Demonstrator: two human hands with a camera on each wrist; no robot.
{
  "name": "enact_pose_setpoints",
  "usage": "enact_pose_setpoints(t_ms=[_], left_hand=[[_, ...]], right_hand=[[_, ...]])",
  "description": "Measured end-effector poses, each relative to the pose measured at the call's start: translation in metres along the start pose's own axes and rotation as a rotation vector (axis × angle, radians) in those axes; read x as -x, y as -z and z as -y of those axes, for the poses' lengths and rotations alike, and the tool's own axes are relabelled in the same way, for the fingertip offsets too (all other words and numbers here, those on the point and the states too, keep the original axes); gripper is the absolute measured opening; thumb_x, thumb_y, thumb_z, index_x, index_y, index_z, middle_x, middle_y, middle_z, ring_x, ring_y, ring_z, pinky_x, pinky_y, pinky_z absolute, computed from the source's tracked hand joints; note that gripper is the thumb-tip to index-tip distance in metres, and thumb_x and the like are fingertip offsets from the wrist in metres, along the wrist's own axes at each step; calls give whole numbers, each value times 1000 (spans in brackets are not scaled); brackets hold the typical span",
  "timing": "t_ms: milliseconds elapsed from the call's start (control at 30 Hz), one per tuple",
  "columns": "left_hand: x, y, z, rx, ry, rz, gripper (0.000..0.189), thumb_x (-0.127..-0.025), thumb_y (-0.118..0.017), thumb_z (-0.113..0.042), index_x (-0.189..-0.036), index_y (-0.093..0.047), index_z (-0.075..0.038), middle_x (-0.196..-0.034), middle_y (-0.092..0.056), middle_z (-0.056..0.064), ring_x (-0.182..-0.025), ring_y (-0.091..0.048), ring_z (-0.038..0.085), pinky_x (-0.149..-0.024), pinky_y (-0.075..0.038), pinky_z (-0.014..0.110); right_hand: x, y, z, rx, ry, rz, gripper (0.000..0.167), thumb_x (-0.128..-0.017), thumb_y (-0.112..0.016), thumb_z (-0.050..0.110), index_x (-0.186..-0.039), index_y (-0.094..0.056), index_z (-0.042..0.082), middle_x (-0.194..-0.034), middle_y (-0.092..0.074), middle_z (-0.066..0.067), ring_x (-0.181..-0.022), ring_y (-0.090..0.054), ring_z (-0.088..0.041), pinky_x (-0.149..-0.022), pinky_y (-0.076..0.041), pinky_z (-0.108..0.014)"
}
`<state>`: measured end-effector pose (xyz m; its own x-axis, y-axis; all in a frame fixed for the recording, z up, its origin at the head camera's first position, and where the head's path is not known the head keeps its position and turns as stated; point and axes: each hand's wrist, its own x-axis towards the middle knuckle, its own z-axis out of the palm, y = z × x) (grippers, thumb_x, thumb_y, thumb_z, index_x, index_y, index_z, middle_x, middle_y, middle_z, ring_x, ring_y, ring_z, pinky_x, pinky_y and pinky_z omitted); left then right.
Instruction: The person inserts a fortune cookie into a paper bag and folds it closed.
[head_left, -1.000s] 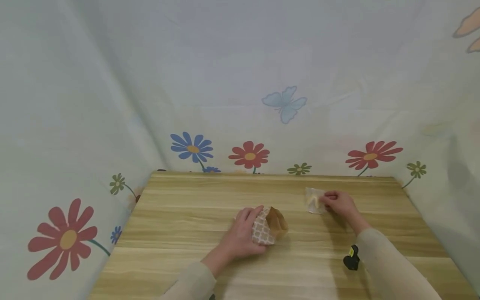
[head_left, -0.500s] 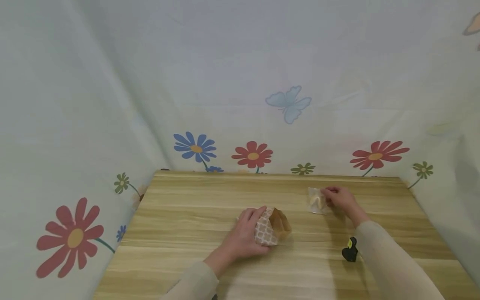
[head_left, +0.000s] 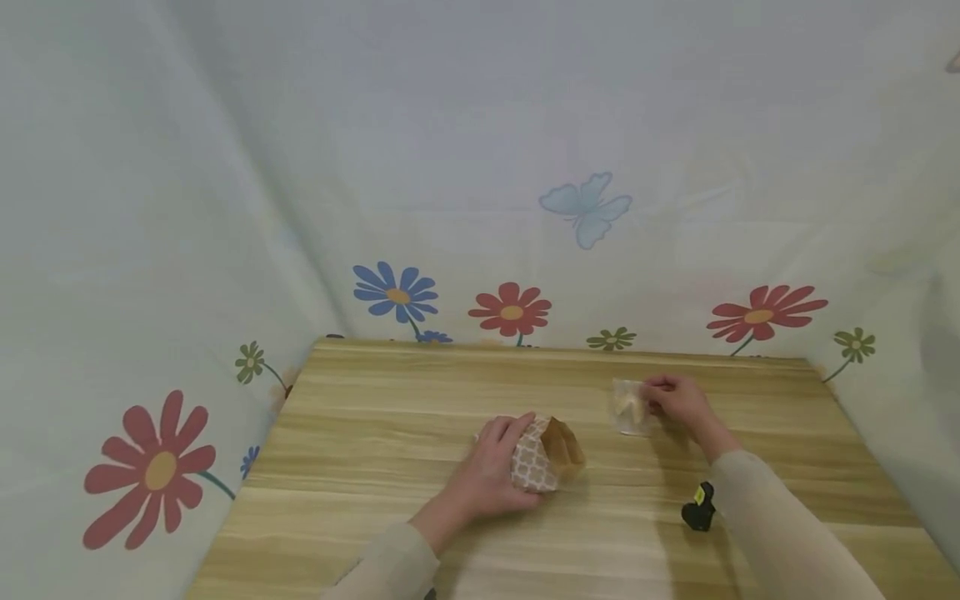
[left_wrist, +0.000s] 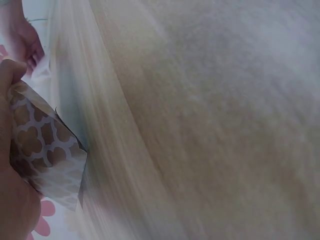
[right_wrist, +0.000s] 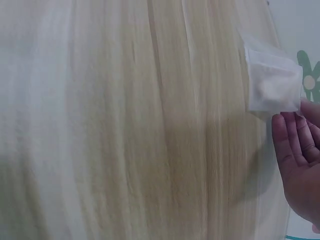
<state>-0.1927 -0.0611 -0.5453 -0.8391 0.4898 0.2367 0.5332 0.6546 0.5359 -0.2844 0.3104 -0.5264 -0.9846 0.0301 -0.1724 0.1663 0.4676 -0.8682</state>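
My left hand (head_left: 491, 471) grips a small brown paper bag (head_left: 531, 458) with a white lattice pattern, its thumb and fingers round the sides. The bag lies tilted, with its open brown mouth facing right; its bottom is hidden in the palm. To the right and farther back, my right hand (head_left: 681, 404) pinches the edge of a small see-through plastic packet (head_left: 628, 408). Something pale yellow and curved shows inside the packet. In the right wrist view the packet (right_wrist: 275, 82) looks whitish and hangs from the thumb and fingertips. A gap separates packet and bag.
A small black object (head_left: 697, 510) with a yellow label lies on the wooden table (head_left: 390, 400), beside the right sleeve. Behind the table's back edge hangs a pale cloth (head_left: 450, 167) printed with flowers and a butterfly.
The head view has shifted slightly, so the scene sits a little farther right. My left hand keeps its grip on the bag. The packet has tilted and shifted slightly in my right fingers.
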Motion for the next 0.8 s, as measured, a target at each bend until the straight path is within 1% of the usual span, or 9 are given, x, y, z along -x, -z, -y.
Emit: enact_pose_setpoints(t_ms=[133, 267, 367, 533, 700, 800], left_hand=[[0, 0, -2, -1, 5, -4, 119, -68, -95, -45, -166, -34, -20, -144, -49, 4, -130, -49, 20, -108, -52, 46], [-1, 1, -3, 6, 26, -1, 119, -67, -97, -44, -166, -35, -20, -145, -49, 5, -132, -49, 21, -109, -52, 47], [-1, 1, -2, 15, 35, -1, 119, -67, -97, -43, -166, -34, -20, -146, -49, 6, -131, -49, 22, -109, -52, 47], [-1, -3, 2, 16, 29, -15, 121, -66, -97, -44, -166, -34, -20, -145, -49, 7, -129, -50, 21, -107, -52, 46], [-1, -5, 4, 9, 8, -29, 120, -66, -97, -44, -166, -34, -20, -144, -49, 7, -129, -50, 21, -107, -53, 47], [-2, -6, 4, -1, -7, -40, 120, -66, -97, -45, -165, -35, -19, -143, -50, 7, -129, -50, 22, -107, -53, 47]], right_hand=[[6, -2, 3, -137, 14, -2, 40, -108, -64, 11, -134, -58, -19, -103, -74, -8, -83, -70, -4, -79, -63, -27], [15, -1, 8, -221, 30, 1, 43, -108, -63, 12, -138, -55, -19, -103, -72, -1, -87, -70, -3, -86, -63, -29], [23, -1, 14, -257, 52, -2, 44, -108, -64, 13, -138, -56, -18, -103, -73, 0, -89, -71, -5, -88, -63, -31], [42, -6, 30, -288, 123, -10, 41, -106, -69, 14, -129, -61, -19, -98, -75, -2, -87, -74, -10, -86, -64, -34], [61, -15, 47, -307, 160, -10, 36, -104, -71, 11, -123, -64, -19, -95, -76, -3, -84, -76, -13, -87, -64, -42], [71, -20, 54, -339, 176, 1, 35, -103, -72, 10, -122, -65, -19, -95, -77, -3, -84, -76, -14, -88, -64, -44]])
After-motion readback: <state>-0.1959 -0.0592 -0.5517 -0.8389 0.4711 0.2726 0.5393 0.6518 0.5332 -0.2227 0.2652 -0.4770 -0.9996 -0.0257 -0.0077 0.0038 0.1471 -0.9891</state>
